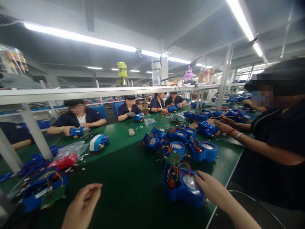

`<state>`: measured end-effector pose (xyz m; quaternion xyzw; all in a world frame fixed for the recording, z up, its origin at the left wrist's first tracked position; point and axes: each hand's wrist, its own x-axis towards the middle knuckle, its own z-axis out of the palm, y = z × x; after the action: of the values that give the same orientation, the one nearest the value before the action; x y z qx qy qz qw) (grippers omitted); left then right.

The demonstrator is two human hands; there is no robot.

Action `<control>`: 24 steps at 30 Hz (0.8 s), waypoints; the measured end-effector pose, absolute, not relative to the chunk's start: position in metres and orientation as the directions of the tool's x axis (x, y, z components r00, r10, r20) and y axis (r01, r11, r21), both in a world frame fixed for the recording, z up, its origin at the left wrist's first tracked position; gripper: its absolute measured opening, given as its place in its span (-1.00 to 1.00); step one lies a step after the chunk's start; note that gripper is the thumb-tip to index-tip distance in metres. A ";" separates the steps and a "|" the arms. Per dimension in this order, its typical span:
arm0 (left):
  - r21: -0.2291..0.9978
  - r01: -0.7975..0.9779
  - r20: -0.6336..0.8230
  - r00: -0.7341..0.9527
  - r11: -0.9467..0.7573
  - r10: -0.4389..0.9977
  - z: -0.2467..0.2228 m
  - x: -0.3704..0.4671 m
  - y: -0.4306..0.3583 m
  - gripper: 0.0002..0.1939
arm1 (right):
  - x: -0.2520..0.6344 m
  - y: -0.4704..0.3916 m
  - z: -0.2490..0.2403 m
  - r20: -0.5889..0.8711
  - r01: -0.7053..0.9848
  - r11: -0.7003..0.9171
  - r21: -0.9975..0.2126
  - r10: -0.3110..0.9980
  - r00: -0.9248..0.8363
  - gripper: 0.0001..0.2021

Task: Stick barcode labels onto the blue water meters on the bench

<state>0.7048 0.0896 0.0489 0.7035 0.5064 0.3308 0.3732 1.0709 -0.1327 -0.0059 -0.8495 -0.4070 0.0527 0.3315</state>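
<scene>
My right hand (210,186) grips the right side of a blue water meter (188,198) near the front of the green table (133,194). The meter is uncovered, with a round dial, coloured wires and a green circuit board (173,158) at its far end. My left hand (82,203) is raised over the table, thumb and fingertips pinched together; whatever is between them, if anything, is too small to make out. To its left lies another uncovered blue meter (30,198) with a circuit board (52,197) hanging out on wires.
Several blue meters (202,151) are grouped beyond my right hand. A plastic bag with red parts (64,161) and blue pieces (35,163) lie at left. A co-worker (281,133) handles a meter at right; others sit across. An overhead shelf (95,93) carries bottles.
</scene>
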 end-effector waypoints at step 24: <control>0.778 -0.356 -0.162 0.681 0.517 0.714 0.008 0.667 0.058 -0.42 | 0.904 0.051 0.009 0.283 0.259 0.348 -0.901 0.924 -0.257 -0.52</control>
<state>0.6673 0.0578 0.0081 0.3734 0.2395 0.3197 0.8372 0.9044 0.0506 0.0089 -0.4255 -0.6953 0.3810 0.4363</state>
